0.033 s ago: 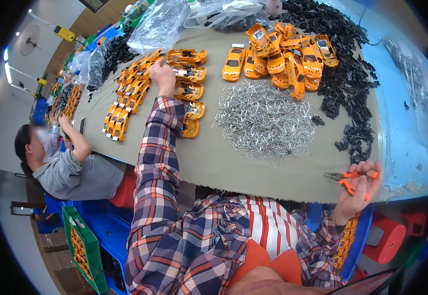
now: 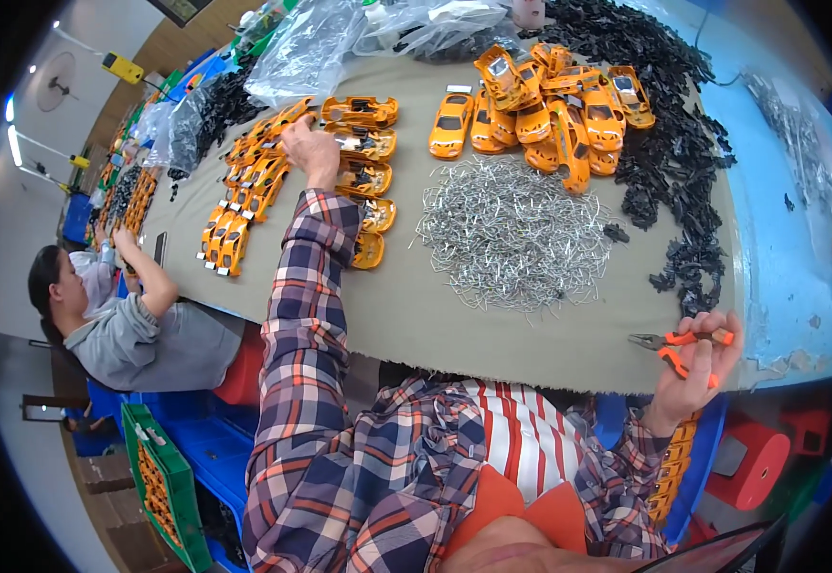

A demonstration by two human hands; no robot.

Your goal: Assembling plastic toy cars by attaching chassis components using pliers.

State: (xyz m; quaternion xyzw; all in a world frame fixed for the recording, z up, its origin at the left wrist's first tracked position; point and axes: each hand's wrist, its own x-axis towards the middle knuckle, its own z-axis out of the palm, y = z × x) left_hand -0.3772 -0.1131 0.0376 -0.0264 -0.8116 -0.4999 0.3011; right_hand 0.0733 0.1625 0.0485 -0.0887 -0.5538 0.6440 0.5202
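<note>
My left hand (image 2: 311,153) reaches to the far left of the cloth. Its fingers are bent round the end of an orange toy car body (image 2: 287,116), the farthest in a slanting group of several such cars; the fingertips are partly hidden. Just right of that hand runs a column of upturned car shells (image 2: 366,143), open side up. At the table's right front edge my right hand (image 2: 698,377) grips orange-handled pliers (image 2: 676,339), jaws pointing left. Between the hands lies a heap of bent silver wire pieces (image 2: 516,234).
Behind the wire rises a pile of orange toy cars (image 2: 554,115). Black plastic parts (image 2: 669,172) spread along the right side, beside a blue surface (image 2: 769,277). Clear plastic bags (image 2: 306,53) lie at the back. A co-worker in grey (image 2: 139,334) sits at the left, near blue crates (image 2: 187,430).
</note>
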